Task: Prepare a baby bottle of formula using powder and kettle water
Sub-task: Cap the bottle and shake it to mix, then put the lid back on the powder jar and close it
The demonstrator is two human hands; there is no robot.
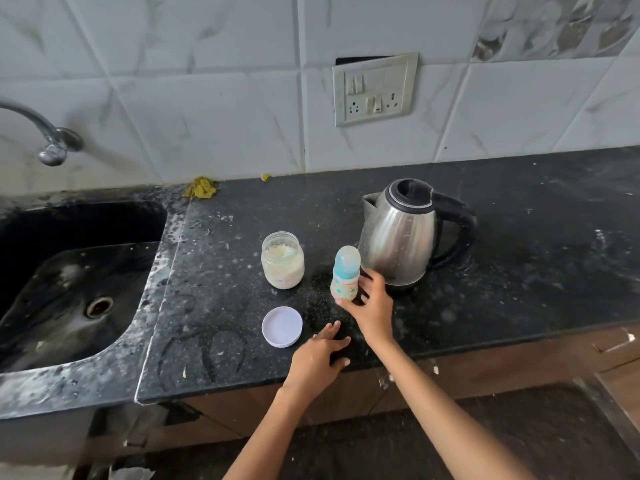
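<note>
**Right hand at the capped bottle, left hand flat on the counter**

The right hand (372,304) reaches over the counter edge with fingers spread and only loosely bent; its thumb tip lies at the foot of the baby bottle (345,274) and its fingertips sit just beside the bottle's right flank. Whether they actually press the bottle cannot be told; the hand is not wrapped around it. The bottle stands upright just beyond and left of the palm, its blue cap on.

The left hand (320,358) rests palm down near the front edge of the black counter (519,271), fingers straight and spread, holding nothing. Just to its left, and apart from it, lies a round white lid (282,326), flat on the counter.

Beyond the lid stands the open powder jar (282,259), pale powder visible inside, left of the bottle. Just right of and behind the bottle is the steel kettle (403,233), its black lid closed, handle to the right, spout to the left.

Farther left, a dark sink (69,289) is set into the counter, with a tap (41,129) above it. A switch plate (375,88) sits on the tiled wall.
</note>
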